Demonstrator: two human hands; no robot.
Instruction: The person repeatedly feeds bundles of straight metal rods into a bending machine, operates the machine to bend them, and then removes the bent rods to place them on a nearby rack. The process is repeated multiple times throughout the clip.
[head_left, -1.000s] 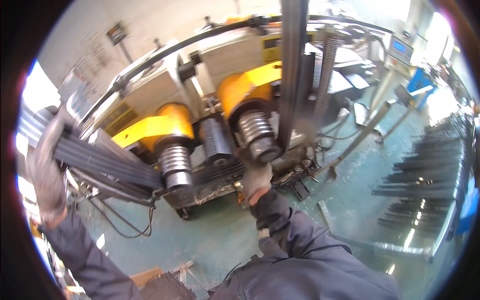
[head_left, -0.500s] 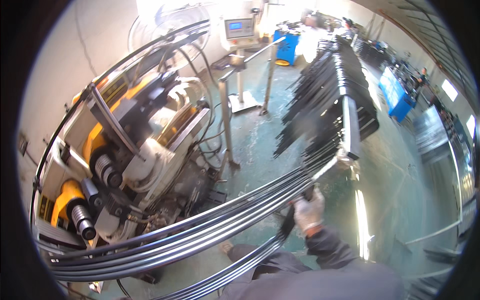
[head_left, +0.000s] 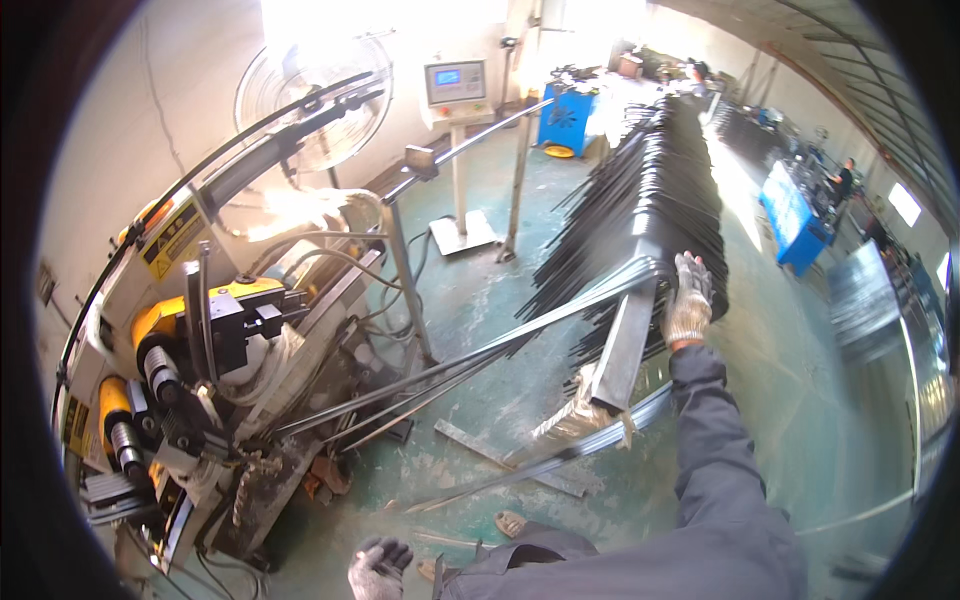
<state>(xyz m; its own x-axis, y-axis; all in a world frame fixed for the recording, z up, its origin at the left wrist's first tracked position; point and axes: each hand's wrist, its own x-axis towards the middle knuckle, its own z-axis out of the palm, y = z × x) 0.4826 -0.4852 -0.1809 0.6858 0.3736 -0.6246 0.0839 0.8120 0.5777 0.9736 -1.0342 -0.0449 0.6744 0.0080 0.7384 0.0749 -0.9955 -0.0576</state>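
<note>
My right hand [head_left: 690, 298], in a pale work glove, lies with fingers stretched out against the bent part of a bundle of thin grey metal rods [head_left: 590, 290]. The bundle hangs over the near part of a square metal beam [head_left: 622, 355]; one side slants left toward the machine, the other sweeps below the beam's end. Behind it, a dense row of dark bent rods [head_left: 685, 190] hangs along the same beam. At the lower edge, my left hand [head_left: 380, 568], gloved with dark fingertips, holds nothing and has its fingers loosely apart.
On the left stands a machine with orange-and-black heads [head_left: 235, 310] and steel rollers [head_left: 125, 440]. A control box [head_left: 455, 85] on a post and a railing [head_left: 405, 270] stand beyond it. A flat metal strip [head_left: 510, 458] lies on the floor. Blue cabinets [head_left: 795, 215] and people are farther off.
The rod bundle has moved from in front of me onto the beam. My right hand has let go of its grip and moved up and right. My left hand has come into view.
</note>
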